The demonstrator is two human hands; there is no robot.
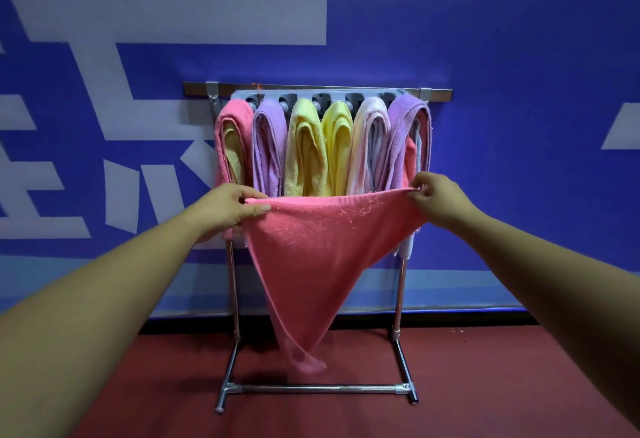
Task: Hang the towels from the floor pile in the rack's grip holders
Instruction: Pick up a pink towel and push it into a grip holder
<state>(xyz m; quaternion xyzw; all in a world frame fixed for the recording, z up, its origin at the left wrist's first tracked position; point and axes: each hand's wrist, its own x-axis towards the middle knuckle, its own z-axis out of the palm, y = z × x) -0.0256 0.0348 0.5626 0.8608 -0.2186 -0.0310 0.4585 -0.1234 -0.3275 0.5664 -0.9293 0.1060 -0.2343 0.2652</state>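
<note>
I see the left hand (231, 208) and right hand (437, 197) each pinching a top corner of a pink towel (322, 247), stretched between them. It hangs before the rack (401, 295), whose holders carry folded towels (306, 147)

The pink towel (322, 247), stretched between the left hand (228, 209) and the right hand (440, 198), hung as a wide curtain in front of the rack (197, 88). It covered the lower ends of the 6 towel bundles (304, 150) and most of the gap between the 2 uprights (399, 299). The bundles sat packed side by side under the holder strip (318, 96), touching, so no way led between them. Open room lay above the strip against the wall (519, 57), out to both sides of the rack, and low over the floor (485, 385) around the base bar (318, 388).
</note>
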